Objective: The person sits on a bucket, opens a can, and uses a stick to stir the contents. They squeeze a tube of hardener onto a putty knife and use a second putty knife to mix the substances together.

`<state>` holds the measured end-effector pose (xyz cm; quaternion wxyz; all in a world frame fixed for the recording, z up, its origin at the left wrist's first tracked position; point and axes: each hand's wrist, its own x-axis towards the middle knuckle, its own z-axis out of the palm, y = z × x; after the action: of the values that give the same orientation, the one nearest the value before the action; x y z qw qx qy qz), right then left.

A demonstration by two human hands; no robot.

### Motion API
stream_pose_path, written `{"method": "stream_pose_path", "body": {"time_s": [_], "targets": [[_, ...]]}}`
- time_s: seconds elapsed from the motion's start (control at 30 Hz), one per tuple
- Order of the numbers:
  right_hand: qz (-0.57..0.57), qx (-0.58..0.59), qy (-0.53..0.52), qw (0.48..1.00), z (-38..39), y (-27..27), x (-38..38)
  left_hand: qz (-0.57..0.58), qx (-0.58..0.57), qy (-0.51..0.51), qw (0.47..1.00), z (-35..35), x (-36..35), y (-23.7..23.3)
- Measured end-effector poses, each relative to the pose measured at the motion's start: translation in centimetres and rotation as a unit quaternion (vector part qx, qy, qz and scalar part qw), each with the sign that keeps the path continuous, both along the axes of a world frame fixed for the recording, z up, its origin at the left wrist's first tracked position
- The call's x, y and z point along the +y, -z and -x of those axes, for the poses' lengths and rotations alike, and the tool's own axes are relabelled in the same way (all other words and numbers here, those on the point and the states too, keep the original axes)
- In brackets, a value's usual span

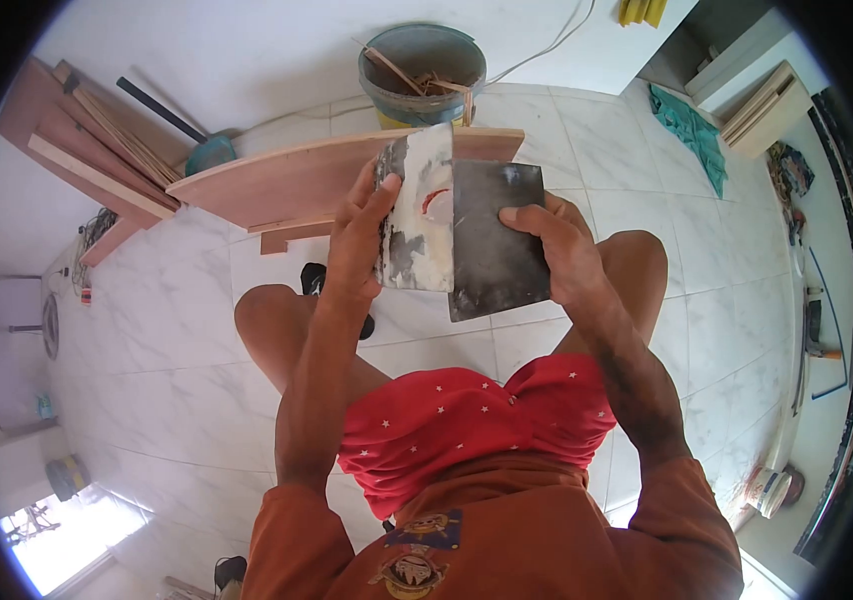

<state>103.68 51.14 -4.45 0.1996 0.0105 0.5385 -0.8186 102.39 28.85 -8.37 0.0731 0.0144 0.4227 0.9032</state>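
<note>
My left hand (pixel 357 228) grips a rectangular piece smeared in white and dark grey (pixel 417 245), its thumb on the face. A red mark shows near that piece's right edge. In my right hand (pixel 565 240) is a flat, dusty dark grey sheet (pixel 497 250), pinched with the thumb on top and the fingers behind. The two pieces are side by side in front of my knees, the white-smeared one overlapping the dark sheet's left edge in this view. Both hands are closed on their pieces.
Beyond my hands, a long wooden board (pixel 277 185) stands on the tiled floor (pixel 187 330). Behind it is a bucket (pixel 387 95) with wood scraps. More boards (pixel 97 170) and a dustpan (pixel 210 155) are at the left. A green cloth (pixel 689 135) lies at the right.
</note>
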Motion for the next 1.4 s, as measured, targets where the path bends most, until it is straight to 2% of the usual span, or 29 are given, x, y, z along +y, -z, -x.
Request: {"method": "stream_pose_path", "body": {"time_s": [0.23, 0.37, 0.43, 0.5, 0.57, 0.63, 0.73, 0.93, 1.03, 1.23, 1.27, 1.4], "targets": [[-0.035, 0.066, 0.016, 0.997, -0.2, -1.0, 0.6, 0.04, -0.014, -0.023, 0.999, 0.0, -0.4, 0.4], [-0.216, 0.148, 0.031, 0.965, -0.1, -2.6, 1.3, 0.046, -0.022, -0.024, 0.998, 0.0, 0.1, 0.1], [-0.287, 0.202, 0.027, 0.936, 0.0, -3.3, 2.0, 0.039, -0.017, -0.034, 0.999, -0.1, 0.2, -0.1], [-0.404, 0.332, -0.004, 0.852, -0.1, -3.3, 3.0, 0.027, -0.014, -0.032, 0.999, -0.2, 0.1, -0.1], [-0.433, 0.404, 0.0, 0.806, -0.2, -3.2, 2.6, 0.014, -0.015, -0.026, 0.999, -0.1, 0.1, 0.0], [-0.385, 0.42, 0.04, 0.82, -0.3, -3.1, 1.0, 0.0, -0.019, -0.014, 1.0, 0.0, 0.1, 0.5], [-0.408, 0.434, 0.015, 0.803, -0.5, -3.5, 0.5, -0.012, -0.024, -0.007, 1.0, 0.1, 0.2, 0.7], [-0.422, 0.484, 0.051, 0.765, -0.5, -3.5, -1.3, -0.066, -0.086, 0.013, 0.994, -0.6, 0.4, -0.4], [-0.403, 0.542, 0.086, 0.732, -0.2, -1.3, -2.2, -0.094, -0.147, 0.006, 0.985, -0.6, 1.0, -0.8], [-0.425, 0.65, 0.107, 0.621, 0.6, 2.3, -4.1, -0.093, -0.198, 0.011, 0.976, -0.6, 0.9, 0.1], [-0.437, 0.662, 0.109, 0.599, 0.8, 3.0, -4.2, -0.12, -0.189, 0.025, 0.974, -0.6, 0.6, 0.6], [-0.493, 0.632, 0.091, 0.591, 2.0, 4.9, -1.5, -0.195, -0.116, 0.074, 0.971, -0.4, -0.9, 0.9]]}}
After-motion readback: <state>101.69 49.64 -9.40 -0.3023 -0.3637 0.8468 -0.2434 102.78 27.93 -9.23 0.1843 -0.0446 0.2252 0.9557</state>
